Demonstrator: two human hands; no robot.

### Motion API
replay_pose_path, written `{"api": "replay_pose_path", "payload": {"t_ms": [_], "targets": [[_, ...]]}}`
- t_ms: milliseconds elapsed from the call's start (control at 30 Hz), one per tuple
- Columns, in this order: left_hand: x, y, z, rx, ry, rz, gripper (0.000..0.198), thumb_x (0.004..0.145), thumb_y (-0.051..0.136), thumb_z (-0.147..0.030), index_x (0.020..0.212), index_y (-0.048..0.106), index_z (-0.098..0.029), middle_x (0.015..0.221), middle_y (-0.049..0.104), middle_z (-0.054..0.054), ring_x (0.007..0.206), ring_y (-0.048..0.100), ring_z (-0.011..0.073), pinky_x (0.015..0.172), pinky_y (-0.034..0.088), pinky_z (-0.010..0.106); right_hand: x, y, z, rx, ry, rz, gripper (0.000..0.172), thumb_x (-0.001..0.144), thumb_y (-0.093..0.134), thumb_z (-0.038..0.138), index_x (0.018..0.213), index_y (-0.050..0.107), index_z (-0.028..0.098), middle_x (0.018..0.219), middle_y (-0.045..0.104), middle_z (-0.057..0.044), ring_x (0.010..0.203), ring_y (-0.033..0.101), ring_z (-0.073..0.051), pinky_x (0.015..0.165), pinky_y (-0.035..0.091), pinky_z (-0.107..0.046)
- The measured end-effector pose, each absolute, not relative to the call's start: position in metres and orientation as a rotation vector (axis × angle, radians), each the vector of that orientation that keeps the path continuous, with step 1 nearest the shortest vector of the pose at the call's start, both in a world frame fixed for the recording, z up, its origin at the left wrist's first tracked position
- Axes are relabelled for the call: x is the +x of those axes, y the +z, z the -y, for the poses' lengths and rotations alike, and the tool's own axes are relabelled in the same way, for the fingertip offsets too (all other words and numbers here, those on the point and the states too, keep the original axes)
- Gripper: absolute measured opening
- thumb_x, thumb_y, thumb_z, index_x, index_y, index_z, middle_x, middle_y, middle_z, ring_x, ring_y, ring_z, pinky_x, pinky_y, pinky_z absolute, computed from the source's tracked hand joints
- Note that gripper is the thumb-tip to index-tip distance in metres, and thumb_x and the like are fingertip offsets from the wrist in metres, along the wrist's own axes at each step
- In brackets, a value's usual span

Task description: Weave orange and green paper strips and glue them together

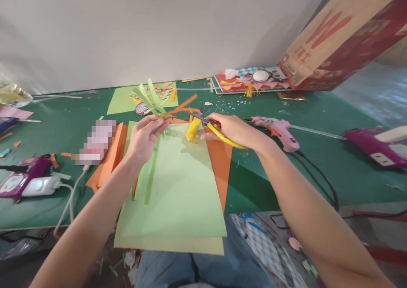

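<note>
My left hand point(148, 135) pinches a bunch of narrow paper strips between thumb and fingers. Light green strips point(151, 94) stick up from the bunch, while an orange strip point(182, 106) points right. In my right hand point(233, 129) are pliers point(222, 136) with yellow and red handles; their dark jaws point left, close to the orange strip's end. Whether the jaws touch it, I cannot tell. Just below the jaws lies a small yellow bundle point(193, 130). Under both hands, light green paper sheets point(178, 186) overhang the table's front edge, with orange paper point(219, 169) beneath.
A pink glue gun point(280, 131) lies to the right, with its cord running forward. Purple power strips point(375, 146) sit at either side. A blurred-out phone-like object point(98, 142) is on the left. Craft pieces point(254, 78) and a paper bag point(337, 38) stand by the wall.
</note>
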State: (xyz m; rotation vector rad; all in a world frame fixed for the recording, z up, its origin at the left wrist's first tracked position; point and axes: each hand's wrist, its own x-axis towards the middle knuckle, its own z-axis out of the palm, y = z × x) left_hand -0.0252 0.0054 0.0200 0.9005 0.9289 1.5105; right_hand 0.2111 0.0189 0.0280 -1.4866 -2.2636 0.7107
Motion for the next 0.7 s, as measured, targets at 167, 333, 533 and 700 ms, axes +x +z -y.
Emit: {"api": "replay_pose_path", "payload": {"t_ms": [167, 333, 533, 700], "targets": [[-0.0261, 0.0189, -0.0066, 0.867, 1.445, -0.98, 0.008, 0.069, 0.064, -0.014, 0.065, 0.071, -0.013, 0.085, 0.073, 0.008, 0.086, 0.069, 0.0172, 0.082, 0.055, 0.025, 0.2099, 0.0307, -0.0175, -1.514, 0.73, 2.213, 0.05, 0.074, 0.058, 0.063, 0.101, 0.06, 0.021, 0.086, 0.065, -0.005, 0.074, 0.056, -0.02, 0.066, 0.039, -0.029], [-0.0257, 0.0152, -0.0055, 1.001, 1.386, -1.065, 0.013, 0.061, 0.077, -0.014, 0.074, 0.074, -0.015, 0.086, 0.072, 0.006, 0.081, 0.067, 0.0123, 0.079, 0.052, 0.022, 0.2109, 0.0288, -0.0181, -1.511, 0.692, 2.23, 0.049, 0.074, 0.057, 0.064, 0.097, 0.06, 0.021, 0.078, 0.061, -0.003, 0.067, 0.05, -0.017, 0.062, 0.036, -0.028], [-0.0274, 0.012, -0.0052, 1.159, 1.288, -1.042, 0.028, 0.06, 0.08, -0.015, 0.087, 0.074, -0.02, 0.071, 0.064, -0.002, 0.071, 0.062, 0.0096, 0.074, 0.05, 0.021, 0.2122, 0.0283, -0.0196, -1.488, 0.688, 2.22, 0.052, 0.075, 0.055, 0.066, 0.099, 0.06, 0.02, 0.081, 0.062, -0.004, 0.071, 0.051, -0.018, 0.066, 0.038, -0.029], [-0.0259, 0.0125, -0.0035, 1.275, 1.236, -1.022, 0.025, 0.062, 0.078, -0.015, 0.086, 0.074, -0.019, 0.07, 0.062, -0.001, 0.063, 0.058, 0.009, 0.063, 0.047, 0.021, 0.2109, 0.03, -0.0189, -1.505, 0.705, 2.187, 0.053, 0.072, 0.058, 0.068, 0.097, 0.061, 0.021, 0.082, 0.063, -0.003, 0.07, 0.05, -0.017, 0.065, 0.039, -0.029]]}}
